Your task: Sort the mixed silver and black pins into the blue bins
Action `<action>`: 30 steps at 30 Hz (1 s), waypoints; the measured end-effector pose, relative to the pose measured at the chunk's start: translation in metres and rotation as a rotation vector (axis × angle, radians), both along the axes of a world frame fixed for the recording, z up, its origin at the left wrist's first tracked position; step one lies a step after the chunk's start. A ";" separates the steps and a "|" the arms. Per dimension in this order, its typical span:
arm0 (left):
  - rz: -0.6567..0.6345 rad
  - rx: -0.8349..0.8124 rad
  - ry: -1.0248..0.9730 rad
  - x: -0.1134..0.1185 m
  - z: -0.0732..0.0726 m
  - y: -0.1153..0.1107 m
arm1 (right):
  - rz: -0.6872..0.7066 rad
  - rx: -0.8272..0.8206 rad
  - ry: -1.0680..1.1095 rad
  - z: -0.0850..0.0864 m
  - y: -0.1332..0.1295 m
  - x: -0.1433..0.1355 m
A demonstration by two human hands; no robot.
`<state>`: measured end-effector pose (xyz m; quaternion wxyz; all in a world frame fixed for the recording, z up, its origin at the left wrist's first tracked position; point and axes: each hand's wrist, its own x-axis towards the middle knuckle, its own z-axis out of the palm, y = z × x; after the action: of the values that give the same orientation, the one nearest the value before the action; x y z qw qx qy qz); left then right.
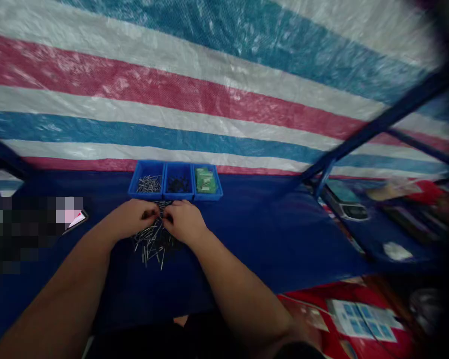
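A loose pile of thin silvery metal pieces (149,244), mixed with dark ones, lies on the blue tabletop. My left hand (136,218) is at the upper left of the pile, its fingers pinched together over the metal pieces. Close beside it, my right hand (183,221) is closed too, fingertips at the pile's top. What either hand holds is too small to name. Just behind the hands stand three joined blue bins: the left bin (132,188) holds silvery pieces, the middle bin (178,196) dark pieces, the right bin (208,197) green packets.
A phone-like object (76,222) lies at the left beside a pixelated area. Blue metal frame bars (359,132) rise at the right, near a scale (347,199). Striped sheeting (209,94) hangs behind the table. Printed papers (362,319) lie on red material at the lower right.
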<state>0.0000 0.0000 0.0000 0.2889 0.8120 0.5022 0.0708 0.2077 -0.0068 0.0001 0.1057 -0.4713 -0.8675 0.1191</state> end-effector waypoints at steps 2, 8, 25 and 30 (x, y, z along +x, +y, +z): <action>0.006 0.002 0.001 0.001 -0.001 0.001 | -0.020 -0.011 -0.021 0.000 -0.001 -0.002; 0.025 -0.002 -0.013 0.001 -0.002 0.001 | -0.054 -0.035 -0.041 0.001 -0.004 -0.005; 0.041 0.008 -0.011 -0.002 -0.004 0.002 | -0.033 -0.009 -0.075 0.000 -0.003 -0.003; 0.044 0.009 -0.001 -0.002 -0.002 0.002 | -0.020 -0.015 -0.057 0.000 0.000 -0.001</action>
<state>-0.0018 0.0019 -0.0019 0.2839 0.8021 0.5194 0.0795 0.2068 -0.0067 0.0001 0.0785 -0.4839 -0.8645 0.1108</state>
